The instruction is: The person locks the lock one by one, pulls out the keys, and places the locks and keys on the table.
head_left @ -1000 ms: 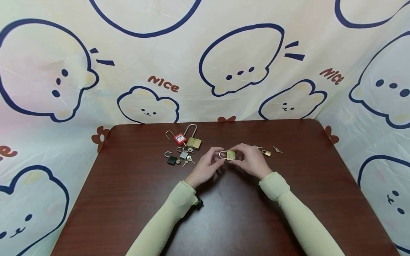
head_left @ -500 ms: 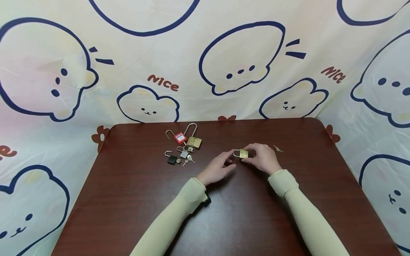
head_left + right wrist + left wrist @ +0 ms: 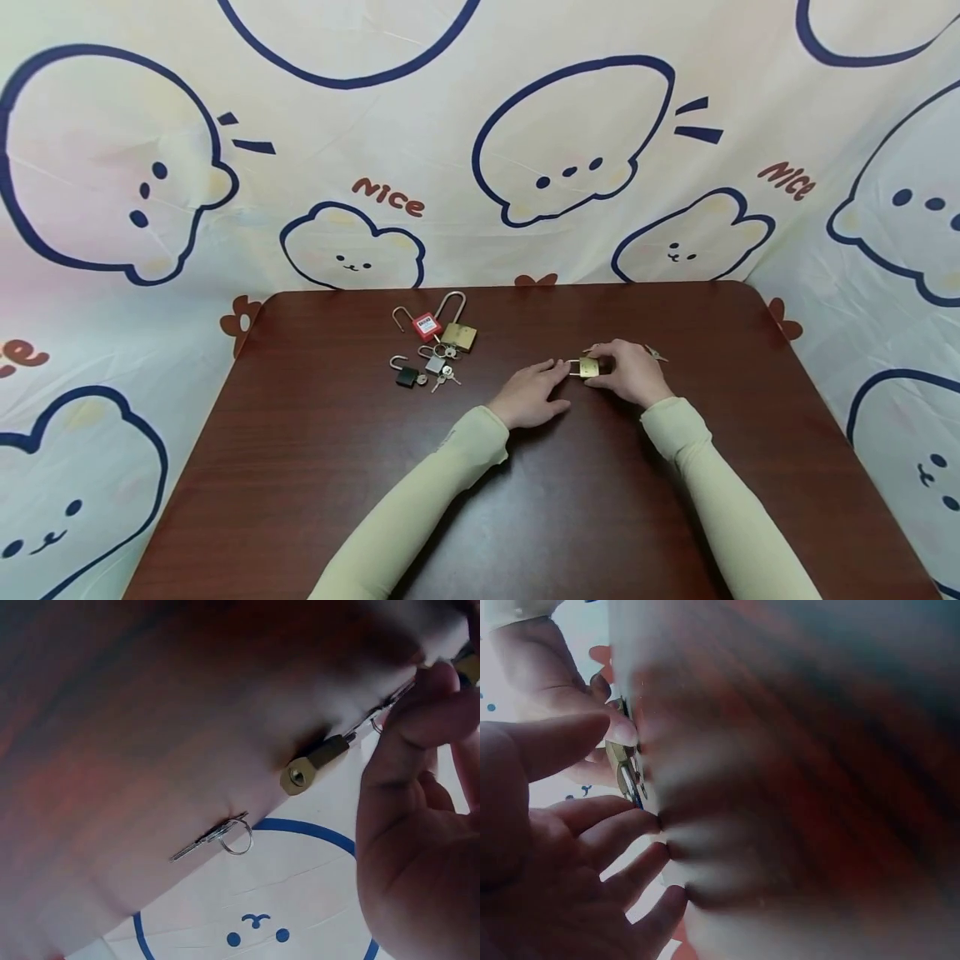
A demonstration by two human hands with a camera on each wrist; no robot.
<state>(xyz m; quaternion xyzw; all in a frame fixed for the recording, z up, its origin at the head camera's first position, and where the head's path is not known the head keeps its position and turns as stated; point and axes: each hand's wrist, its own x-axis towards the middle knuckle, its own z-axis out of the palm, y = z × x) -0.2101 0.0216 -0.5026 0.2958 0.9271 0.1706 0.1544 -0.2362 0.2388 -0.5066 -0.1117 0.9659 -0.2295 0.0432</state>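
Brass padlock [image 3: 588, 367] partly behind right fingers [image 3: 609, 348]

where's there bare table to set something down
Bare table lies left of the left sleeve, between both sleeves, and right of the right sleeve. Crowded: round the red padlock, and about the held padlock, left hand and right hand.

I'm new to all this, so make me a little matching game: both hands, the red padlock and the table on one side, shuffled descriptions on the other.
1. Left hand
2. Right hand
3. Red padlock
4. Table

A. Dark brown
B. Pinches a brass padlock
C. Bears a white label
D. Fingers stretched out

Pairs: 1-D, 2-B, 3-C, 4-A
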